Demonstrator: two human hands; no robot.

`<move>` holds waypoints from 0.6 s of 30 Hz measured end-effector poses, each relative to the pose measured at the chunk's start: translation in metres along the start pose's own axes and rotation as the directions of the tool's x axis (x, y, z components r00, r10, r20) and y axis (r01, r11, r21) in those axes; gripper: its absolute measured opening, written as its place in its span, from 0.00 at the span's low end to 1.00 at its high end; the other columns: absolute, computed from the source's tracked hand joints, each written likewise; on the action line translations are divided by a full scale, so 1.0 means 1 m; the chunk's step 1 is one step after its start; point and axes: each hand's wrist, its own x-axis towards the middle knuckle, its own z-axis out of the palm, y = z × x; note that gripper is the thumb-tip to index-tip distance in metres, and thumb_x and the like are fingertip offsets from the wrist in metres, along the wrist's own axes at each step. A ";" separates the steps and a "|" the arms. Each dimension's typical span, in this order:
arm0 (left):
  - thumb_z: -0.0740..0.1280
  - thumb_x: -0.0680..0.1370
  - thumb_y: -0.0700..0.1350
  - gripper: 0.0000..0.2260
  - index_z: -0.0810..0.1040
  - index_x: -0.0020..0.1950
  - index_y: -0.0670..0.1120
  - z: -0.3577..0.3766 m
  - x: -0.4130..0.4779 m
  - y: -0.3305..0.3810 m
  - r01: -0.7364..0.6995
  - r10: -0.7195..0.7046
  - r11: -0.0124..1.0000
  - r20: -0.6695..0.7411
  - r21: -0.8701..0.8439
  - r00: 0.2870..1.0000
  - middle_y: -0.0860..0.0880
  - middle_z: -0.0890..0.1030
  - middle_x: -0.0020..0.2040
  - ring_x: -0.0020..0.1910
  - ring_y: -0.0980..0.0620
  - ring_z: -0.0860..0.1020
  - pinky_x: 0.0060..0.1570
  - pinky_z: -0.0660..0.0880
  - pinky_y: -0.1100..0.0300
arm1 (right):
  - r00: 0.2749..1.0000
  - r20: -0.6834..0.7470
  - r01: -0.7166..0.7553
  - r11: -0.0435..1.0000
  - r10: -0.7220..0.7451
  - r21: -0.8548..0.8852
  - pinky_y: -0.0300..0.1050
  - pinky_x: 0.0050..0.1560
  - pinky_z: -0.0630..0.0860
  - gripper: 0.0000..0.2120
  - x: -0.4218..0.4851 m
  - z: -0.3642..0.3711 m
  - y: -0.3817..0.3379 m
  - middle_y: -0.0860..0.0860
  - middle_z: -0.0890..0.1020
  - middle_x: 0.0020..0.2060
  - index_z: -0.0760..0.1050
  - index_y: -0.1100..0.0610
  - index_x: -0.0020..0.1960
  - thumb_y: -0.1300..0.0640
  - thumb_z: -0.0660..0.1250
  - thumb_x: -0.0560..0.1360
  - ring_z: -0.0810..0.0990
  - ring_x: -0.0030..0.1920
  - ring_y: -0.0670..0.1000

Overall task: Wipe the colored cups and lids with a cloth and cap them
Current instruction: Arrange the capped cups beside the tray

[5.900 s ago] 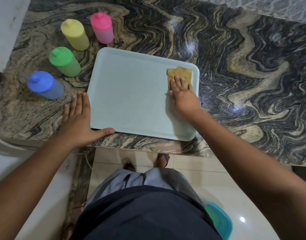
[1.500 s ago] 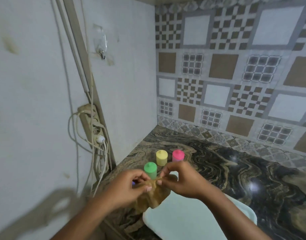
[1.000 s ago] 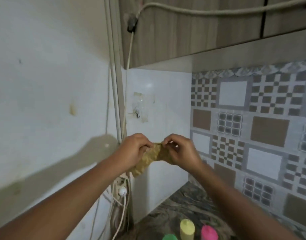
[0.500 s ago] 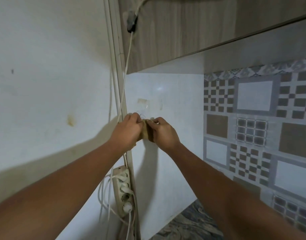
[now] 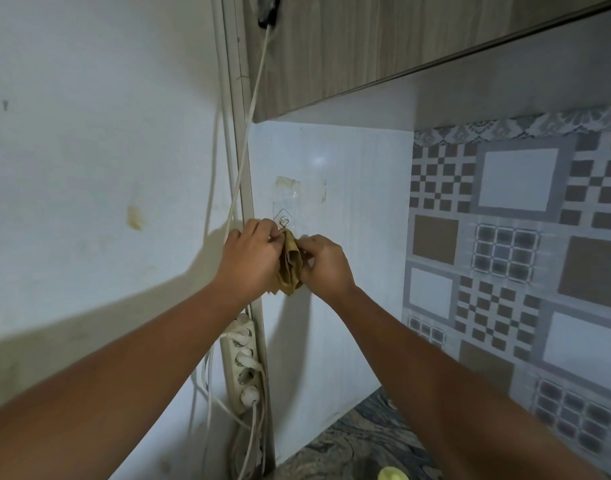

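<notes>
Just below a wall hook (image 5: 284,221), the left hand (image 5: 248,261) and right hand (image 5: 326,263), each grip clamped on the bunched brown cloth (image 5: 290,268) between them, seem to be hanging it up, wiping likely done; far below the hook, one yellow cup (image 5: 392,474) shows on the worktop (image 5: 366,441), others unseen.

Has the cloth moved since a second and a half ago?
Yes. The cloth has risen: it was well below the wall hook, now its top is at the hook.

White wall (image 5: 89,140) w/ power strip (image 5: 243,362), wood cabinet (image 5: 383,39) above, patterned tiles (image 5: 518,258) right.
</notes>
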 end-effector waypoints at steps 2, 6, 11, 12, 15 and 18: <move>0.79 0.64 0.44 0.15 0.84 0.48 0.44 0.004 -0.008 0.001 -0.014 0.014 1.000 -0.034 0.000 0.999 0.45 0.80 0.54 0.53 0.40 0.79 0.42 0.75 0.48 | 0.999 0.029 -0.028 0.999 0.029 -0.016 0.55 0.40 0.80 0.05 -0.006 0.003 0.000 0.51 0.79 0.39 0.79 0.54 0.45 0.61 0.65 0.73 0.79 0.41 0.55; 0.78 0.66 0.42 0.07 0.85 0.42 0.45 0.015 -0.024 0.001 -0.004 0.004 0.999 0.006 -0.037 1.000 0.45 0.78 0.56 0.53 0.41 0.78 0.40 0.76 0.47 | 0.998 0.058 -0.032 0.998 0.035 -0.052 0.53 0.41 0.80 0.06 -0.014 0.004 0.002 0.50 0.82 0.43 0.81 0.55 0.48 0.58 0.66 0.74 0.80 0.42 0.54; 0.71 0.75 0.46 0.09 0.84 0.54 0.47 0.020 -0.041 0.009 0.063 -0.049 0.990 0.105 -0.130 0.993 0.46 0.74 0.60 0.56 0.42 0.75 0.42 0.77 0.48 | 0.995 0.100 -0.017 0.995 0.027 -0.102 0.54 0.41 0.81 0.08 -0.029 -0.002 0.001 0.52 0.82 0.45 0.80 0.57 0.50 0.61 0.64 0.75 0.81 0.43 0.56; 0.69 0.76 0.47 0.11 0.82 0.57 0.48 0.019 -0.043 0.012 0.078 -0.058 0.988 0.144 -0.136 0.988 0.46 0.73 0.61 0.58 0.43 0.75 0.44 0.77 0.48 | 0.994 0.106 -0.022 0.994 0.034 -0.111 0.54 0.41 0.81 0.08 -0.033 -0.004 0.001 0.52 0.82 0.46 0.80 0.56 0.50 0.61 0.64 0.75 0.81 0.43 0.56; 0.65 0.79 0.50 0.14 0.79 0.63 0.48 0.012 -0.050 0.021 0.120 -0.078 0.983 0.280 -0.136 0.957 0.47 0.73 0.62 0.61 0.45 0.74 0.48 0.78 0.49 | 0.989 0.130 -0.053 0.989 0.071 -0.139 0.52 0.43 0.82 0.09 -0.044 -0.011 -0.001 0.52 0.82 0.48 0.79 0.54 0.54 0.59 0.65 0.76 0.83 0.45 0.55; 0.64 0.80 0.51 0.14 0.80 0.62 0.50 0.008 -0.062 0.032 0.101 -0.057 0.987 0.308 -0.128 0.950 0.47 0.76 0.61 0.60 0.46 0.76 0.47 0.79 0.50 | 0.977 0.178 -0.083 0.979 0.116 -0.185 0.51 0.49 0.82 0.15 -0.063 -0.016 0.000 0.53 0.82 0.55 0.78 0.50 0.66 0.54 0.66 0.79 0.84 0.49 0.55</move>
